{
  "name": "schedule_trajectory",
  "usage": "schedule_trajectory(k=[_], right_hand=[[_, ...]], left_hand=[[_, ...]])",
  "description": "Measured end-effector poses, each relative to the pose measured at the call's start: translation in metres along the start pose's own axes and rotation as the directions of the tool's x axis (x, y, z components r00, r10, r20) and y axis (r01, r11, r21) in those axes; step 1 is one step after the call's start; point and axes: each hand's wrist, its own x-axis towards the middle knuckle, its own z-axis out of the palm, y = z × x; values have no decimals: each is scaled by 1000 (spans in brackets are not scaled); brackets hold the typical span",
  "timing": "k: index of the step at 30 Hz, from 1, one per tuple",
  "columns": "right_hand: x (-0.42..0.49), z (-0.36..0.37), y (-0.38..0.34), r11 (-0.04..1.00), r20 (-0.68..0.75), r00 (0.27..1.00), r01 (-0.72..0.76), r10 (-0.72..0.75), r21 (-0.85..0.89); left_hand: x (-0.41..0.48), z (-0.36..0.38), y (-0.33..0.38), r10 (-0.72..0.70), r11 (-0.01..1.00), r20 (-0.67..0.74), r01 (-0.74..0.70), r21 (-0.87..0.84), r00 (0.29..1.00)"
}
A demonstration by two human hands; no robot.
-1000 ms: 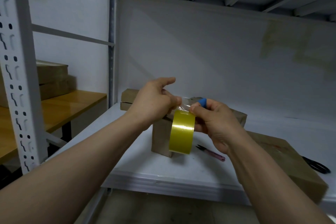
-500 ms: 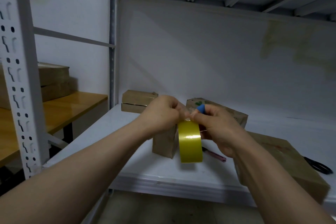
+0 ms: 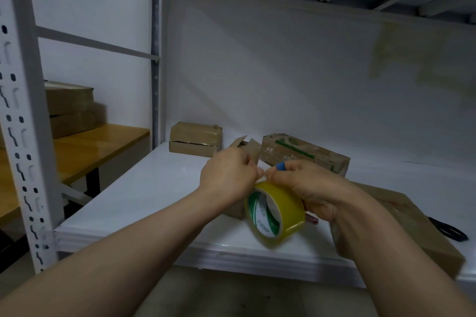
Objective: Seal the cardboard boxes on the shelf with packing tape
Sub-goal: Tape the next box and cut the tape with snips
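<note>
Head: tape roll (image 3: 286, 204) in right hand (image 3: 318, 192)

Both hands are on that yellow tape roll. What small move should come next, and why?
Probably draw the left hand away to peel out a strip: it pinches at the top of the yellow tape roll, which the right hand grips, and the cardboard box behind them has open flaps.
</note>
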Motion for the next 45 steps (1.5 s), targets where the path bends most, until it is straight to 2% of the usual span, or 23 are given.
schedule_trajectory(k=[4,10,14,17,21,25,28,35,41,45], right_hand=[[7,0,2,964,-36,999,-13,4,-265],[9,-7,16,999,-57,997,-53,53,0],[14,-12,20,997,-90,994,-68,65,-31],[20,-17,15,997,-145,988,-58,51,-42],[26,-30,17,993,-236,970,-75,52,-92],[29,-31,22,993,-253,966,-78,55,-84],[32,-26,25,994,-242,969,-79,57,-81],[39,-28,33,998,-284,957,-68,63,-9],[38,-23,22,998,-273,962,40,-23,56],[38,-16,15,995,-244,968,80,-62,64]], left_hand=[[3,-3,10,75,996,-82,-71,45,994],[10,-5,6,43,999,-33,-43,-6,999],[8,-1,6,106,992,-52,-102,75,993],[9,1,5,159,982,-140,-142,123,977],[32,-12,-10,29,999,-297,-21,31,954],[39,3,-16,-116,977,-162,142,158,980],[38,26,-22,-172,965,-80,185,186,982],[41,26,-43,-65,988,-74,75,136,995],[42,0,-61,41,993,24,-43,107,999],[45,-10,-77,-61,998,89,63,-22,994]])
